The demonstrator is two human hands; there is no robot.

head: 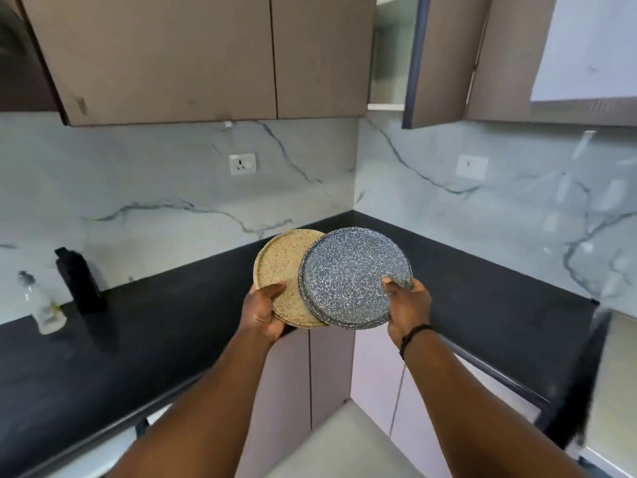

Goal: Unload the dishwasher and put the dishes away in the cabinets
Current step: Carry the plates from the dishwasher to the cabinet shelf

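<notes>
I hold two round speckled plates in front of me above the corner of the counter. My left hand [263, 310] grips the beige speckled plate [281, 262] at its near edge, thumb on top. My right hand [408, 310] grips the grey-blue speckled plate [351, 274] at its right near rim. The grey-blue plate overlaps the right side of the beige one, and a second dark rim shows just under it. Above right, an upper cabinet door [444, 60] stands open.
A black L-shaped counter [179, 301] runs along marble walls. A black bottle [81, 282] and a clear bottle [43, 305] stand at the left. Closed upper cabinets [193, 53] hang above. Lower cabinet doors [331, 370] fill the corner below.
</notes>
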